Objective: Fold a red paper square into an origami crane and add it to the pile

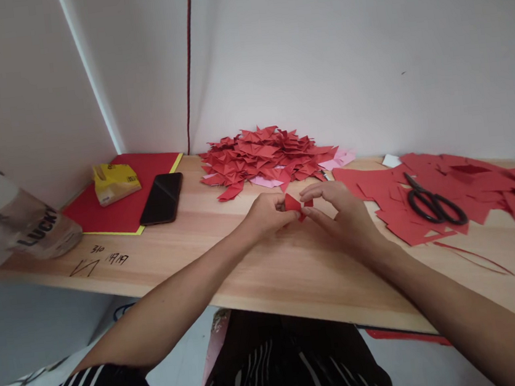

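Both my hands meet over the middle of the wooden table point(257, 267), pinching a small folded red paper piece point(293, 204) between them. My left hand point(267, 213) has its fingers closed on the piece's left side. My right hand point(336, 209) grips its right side with thumb and fingertips. Just beyond my hands lies a heap of several folded red paper triangles point(265, 155), with some pink ones at its edge.
Flat red paper cut-outs point(471, 187) cover the right side, with black scissors point(434, 202) on them. At the left are a black phone point(162, 197), a yellow tissue pack point(114, 182) on a red sheet point(101, 211), and a clear bag point(33, 228). A wall stands close behind.
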A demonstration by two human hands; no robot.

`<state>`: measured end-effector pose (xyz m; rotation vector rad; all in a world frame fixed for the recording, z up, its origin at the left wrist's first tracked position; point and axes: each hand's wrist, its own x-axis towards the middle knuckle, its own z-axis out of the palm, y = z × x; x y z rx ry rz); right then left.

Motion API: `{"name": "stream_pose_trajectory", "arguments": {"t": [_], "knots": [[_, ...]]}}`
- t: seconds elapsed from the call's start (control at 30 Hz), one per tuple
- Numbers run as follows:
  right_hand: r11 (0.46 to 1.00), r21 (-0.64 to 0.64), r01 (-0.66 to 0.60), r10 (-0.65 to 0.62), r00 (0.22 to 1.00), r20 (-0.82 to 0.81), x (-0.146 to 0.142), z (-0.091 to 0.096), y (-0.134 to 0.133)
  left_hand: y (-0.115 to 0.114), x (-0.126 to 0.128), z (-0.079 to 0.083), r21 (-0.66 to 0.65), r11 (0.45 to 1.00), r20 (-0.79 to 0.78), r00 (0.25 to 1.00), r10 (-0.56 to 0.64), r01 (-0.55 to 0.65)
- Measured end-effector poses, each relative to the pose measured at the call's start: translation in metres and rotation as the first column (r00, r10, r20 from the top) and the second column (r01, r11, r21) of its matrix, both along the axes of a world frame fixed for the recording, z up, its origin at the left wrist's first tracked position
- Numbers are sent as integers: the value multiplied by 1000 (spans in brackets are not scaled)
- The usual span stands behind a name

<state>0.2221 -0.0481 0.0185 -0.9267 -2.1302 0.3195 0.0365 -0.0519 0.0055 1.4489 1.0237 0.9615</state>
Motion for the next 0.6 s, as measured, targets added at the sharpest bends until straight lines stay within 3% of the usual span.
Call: {"name": "stream_pose_trajectory", "arguments": {"t": [0.23,0.4,0.5,0.6], "knots": [[994,-92,65,-57,995,80,-2,-2,-2,-5,0,6,31,999,-110,994,-4,7],[959,-282,36,-39,999,-4,-2,1,-4,-4,-3,8,99,995,-109,994,10,1],[946,-318,67,-80,996,-29,-2,2,-4,-2,-4,7,116,993,-113,994,-4,17],[941,-329,77,-97,994,-44,-2,2,-4,-1,-4,7,55,998,-71,997,-30,34]]}}
